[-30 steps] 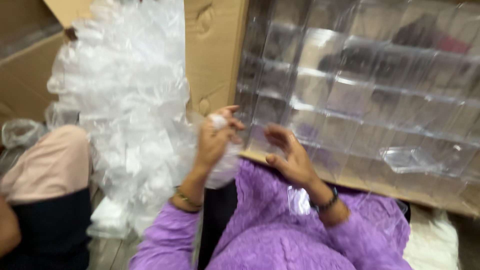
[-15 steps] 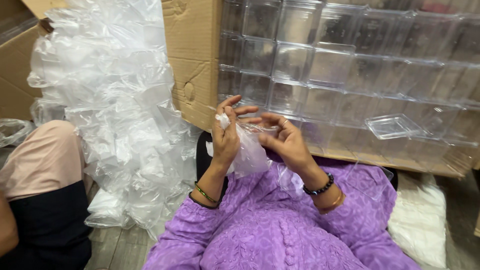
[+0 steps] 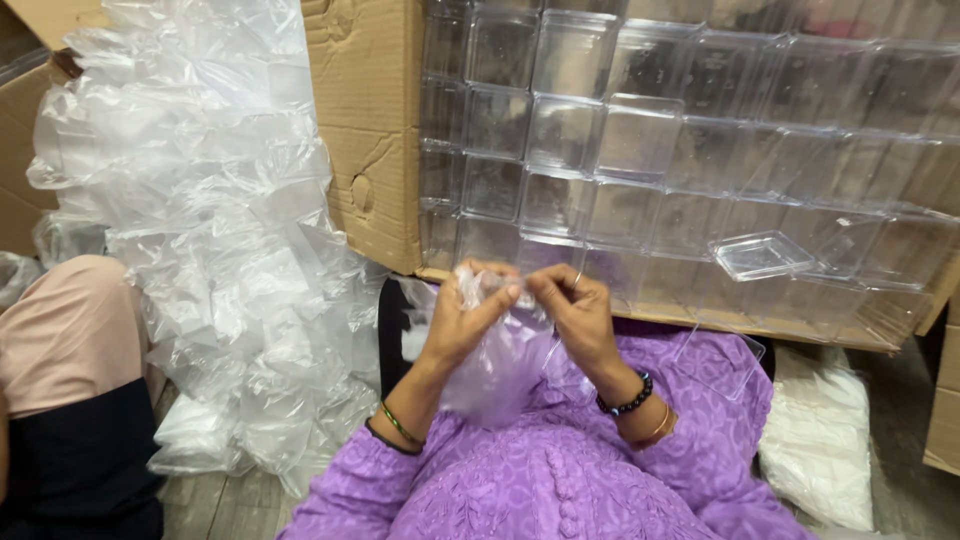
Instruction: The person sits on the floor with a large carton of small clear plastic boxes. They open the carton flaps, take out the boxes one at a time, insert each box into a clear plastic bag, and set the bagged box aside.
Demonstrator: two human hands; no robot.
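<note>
Left hand (image 3: pixel 462 318) and right hand (image 3: pixel 572 308) close together at chest height, fingertips pinched on mouth of small clear plastic bag (image 3: pixel 497 362); bag hangs between wrists over purple-clad lap, likely gripped at rim to part its layers. Loose clear lid (image 3: pixel 718 360) on lap beside right forearm. Beyond: cardboard box (image 3: pixel 372 130) on its side, clear containers (image 3: pixel 640 140) stacked inside. Left: heap of plastic bags (image 3: pixel 210 230). Another person's knee (image 3: pixel 60 335) far left.

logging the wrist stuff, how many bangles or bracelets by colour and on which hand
green bangle, left hand: 1
black bead bracelet, right hand: 1
gold bangle, right hand: 1
total: 3
</note>
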